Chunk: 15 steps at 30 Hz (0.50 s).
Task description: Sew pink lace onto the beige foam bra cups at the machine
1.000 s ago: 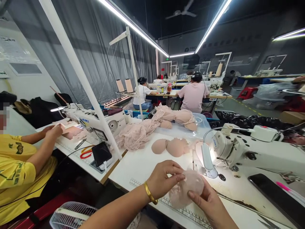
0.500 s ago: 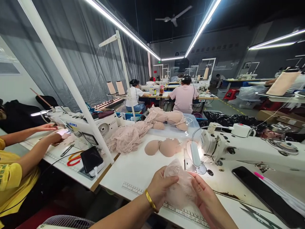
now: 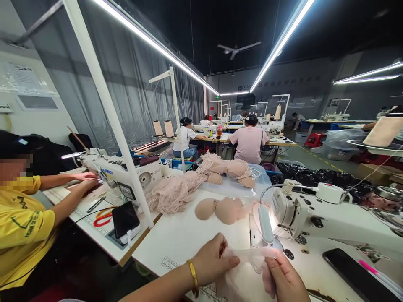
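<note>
Over the near edge of the counter, the left hand and right hand both gripped the pink fabric piece, fingers pinched shut on it from either side. Half a second earlier the piece had been bunched into a rounded lump held higher between the hands; now it was drawn out flatter, its top edge stretched in a thin line from one hand to the other, and it sat lower, close to the lamp of the sewing machine. Two foam cups lay beyond on the counter, well apart from the hands. A gold bangle circled the left wrist.
</note>
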### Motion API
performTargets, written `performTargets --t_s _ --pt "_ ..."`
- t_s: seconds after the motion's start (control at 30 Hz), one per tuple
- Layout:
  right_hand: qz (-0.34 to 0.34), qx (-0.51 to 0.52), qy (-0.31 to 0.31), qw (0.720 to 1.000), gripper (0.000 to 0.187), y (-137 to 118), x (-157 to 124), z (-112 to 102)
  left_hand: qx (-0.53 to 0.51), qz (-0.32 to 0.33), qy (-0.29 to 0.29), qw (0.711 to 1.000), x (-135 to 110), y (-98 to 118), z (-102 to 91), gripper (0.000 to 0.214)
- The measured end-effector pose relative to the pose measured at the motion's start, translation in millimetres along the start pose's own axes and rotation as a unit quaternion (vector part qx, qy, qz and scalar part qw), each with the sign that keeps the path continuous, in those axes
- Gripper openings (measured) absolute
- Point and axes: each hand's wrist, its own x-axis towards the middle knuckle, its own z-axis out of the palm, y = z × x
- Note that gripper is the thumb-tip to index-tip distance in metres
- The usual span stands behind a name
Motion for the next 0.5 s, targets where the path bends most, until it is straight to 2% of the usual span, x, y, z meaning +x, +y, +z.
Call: performTargets --t_s 0.03,0.1,0.17,0.23,0.33,0.4,0.5 --pt "0.005 -0.004 -0.008 1.0 0.062 2 6 -3 0.112 0.036 0.035 0.992 10 2 -10.6 0.045" --pt "0.027 -0.001 -0.024 0.999 0.064 5 16 -7 0.265 0.121 0.096 0.952 34 9 -26.4 0.045" --pt "0.039 0.003 -0.027 0.999 0.064 7 22 -9 0.324 0.181 0.093 0.924 63 15 -33.7 0.055" --pt "0.039 0.004 -0.017 0.999 0.062 6 23 -9 0.336 0.205 0.062 0.917 89 18 -34.8 0.052" --pt "0.029 0.005 0.009 1.0 0.058 1 17 -7 0.329 0.222 0.039 0.917 117 18 -34.5 0.025" --pt "0.018 0.003 0.022 1.0 0.055 -3 13 -5 0.297 0.23 0.047 0.925 123 17 -36.8 0.018" --pt "0.008 0.0 0.043 0.999 0.055 -9 9 -2 0.212 0.23 0.092 0.945 113 19 -41.5 0.013"
